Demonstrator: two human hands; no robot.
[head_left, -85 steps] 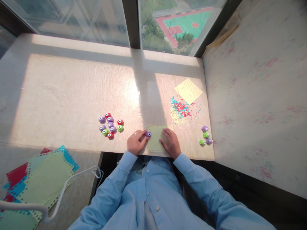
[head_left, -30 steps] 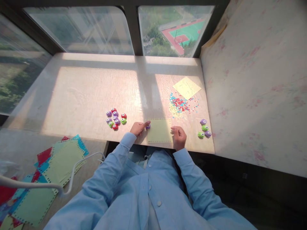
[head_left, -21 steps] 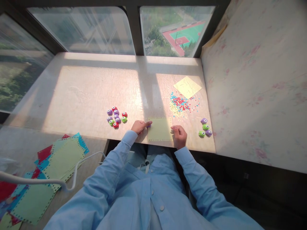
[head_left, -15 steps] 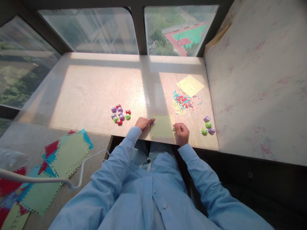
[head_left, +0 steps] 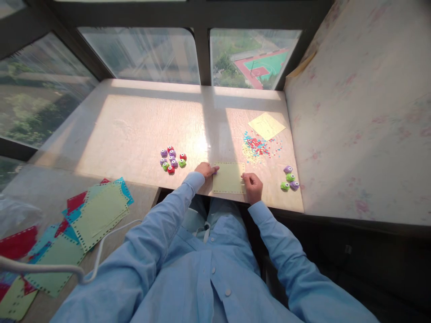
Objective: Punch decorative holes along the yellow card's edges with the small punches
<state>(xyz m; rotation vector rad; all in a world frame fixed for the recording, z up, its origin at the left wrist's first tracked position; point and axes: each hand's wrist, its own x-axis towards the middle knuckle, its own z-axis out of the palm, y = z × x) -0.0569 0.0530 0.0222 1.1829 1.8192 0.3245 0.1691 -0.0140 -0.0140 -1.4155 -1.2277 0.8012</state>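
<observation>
A pale yellow-green card point(head_left: 229, 180) lies at the front edge of the table, with small punched holes along its borders. My left hand point(head_left: 204, 170) is at its left edge, fingers closed around a small purple paper punch point(head_left: 215, 172) that is mostly covered, index finger pressing on top. At the right edge of the card, my right hand point(head_left: 253, 185) is closed, thumb and index finger pinching the paper's side. Behind the card to the right lies a heap of red, blue and yellow paper bits point(head_left: 257, 147).
Several red, purple and green punches point(head_left: 172, 160) sit left of the card, and several purple and green punches point(head_left: 290, 177) at the right. A yellow sheet point(head_left: 267, 126) lies near the wall. Punched coloured cards point(head_left: 101, 211) and a white cable point(head_left: 97, 255) are at the lower left.
The camera view has tilted and shifted slightly. Both hands keep their places at the card's left and right edges, and the card has hardly moved.
</observation>
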